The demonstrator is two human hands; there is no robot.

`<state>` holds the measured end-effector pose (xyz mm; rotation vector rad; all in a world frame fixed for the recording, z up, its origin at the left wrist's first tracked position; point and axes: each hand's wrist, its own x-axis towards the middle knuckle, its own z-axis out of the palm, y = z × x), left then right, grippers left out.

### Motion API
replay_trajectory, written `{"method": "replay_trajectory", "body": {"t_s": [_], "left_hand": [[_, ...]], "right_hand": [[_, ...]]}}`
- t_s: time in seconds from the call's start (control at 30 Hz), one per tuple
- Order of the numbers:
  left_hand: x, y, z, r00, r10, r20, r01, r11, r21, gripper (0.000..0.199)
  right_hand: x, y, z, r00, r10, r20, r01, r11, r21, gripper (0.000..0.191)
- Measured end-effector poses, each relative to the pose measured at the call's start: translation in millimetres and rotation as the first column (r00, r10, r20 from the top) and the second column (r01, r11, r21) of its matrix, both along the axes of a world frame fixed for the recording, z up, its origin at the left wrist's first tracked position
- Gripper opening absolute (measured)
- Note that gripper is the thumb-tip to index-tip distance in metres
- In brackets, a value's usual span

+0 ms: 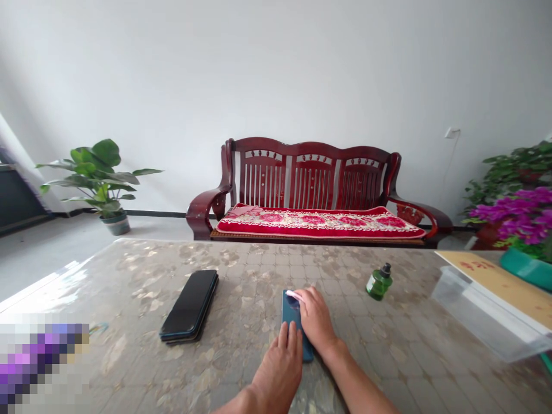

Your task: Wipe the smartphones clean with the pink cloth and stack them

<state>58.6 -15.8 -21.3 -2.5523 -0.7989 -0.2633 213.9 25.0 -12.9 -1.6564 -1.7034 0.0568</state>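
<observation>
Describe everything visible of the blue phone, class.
The blue phone is slim and glossy, like glass or plastic, lying flat on the patterned tablecloth, its length pointing away from the person. The left hand rests fingers on it; the right hand holds a slim whitish stick at its far end. Both hide parts.

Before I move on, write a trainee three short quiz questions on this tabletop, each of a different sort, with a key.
1. Of the left hand and the right hand, which holds the small pale stick? A) left B) right C) both
2. Fill in: seen from the camera, the green bottle stands to the ____ of the blue phone.
3. True or false: the stack of dark phones touches the blue phone.

Key: 1. B; 2. right; 3. false
</observation>
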Motion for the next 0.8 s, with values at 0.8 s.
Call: {"method": "replay_trajectory", "body": {"t_s": [0.8], "left_hand": [[-2, -1, 11.5, 0.995, -0.046, -0.092, 0.029, 0.983, -0.179, 0.048]], "right_hand": [[2, -1, -0.9, 0.996, -0.012, -0.092, 0.014, 1.0, 0.017, 0.031]]}}
